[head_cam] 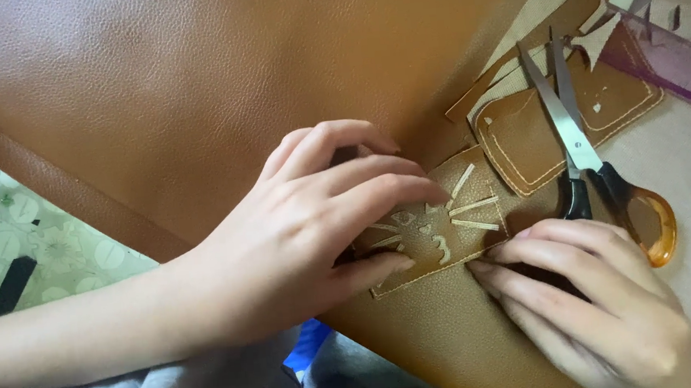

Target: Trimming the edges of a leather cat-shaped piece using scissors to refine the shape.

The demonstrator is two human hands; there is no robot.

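Both hands press a cut leather patch flat on a brown leather sheet.

Left hand [307,221] and right hand [596,298], fingers extended, grasping nothing, pin the patch [437,228] on the sheet [192,83]; scissors [594,160] lie just beside, on a stitched pocket piece [520,137].

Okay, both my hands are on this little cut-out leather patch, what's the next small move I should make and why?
Probably press the patch flat and smooth it outward. The left hand holds its left side with fingertips on top, and the right hand touches its lower right corner, so it looks placed on the big leather sheet but not yet settled. The scissors lie apart, unused.
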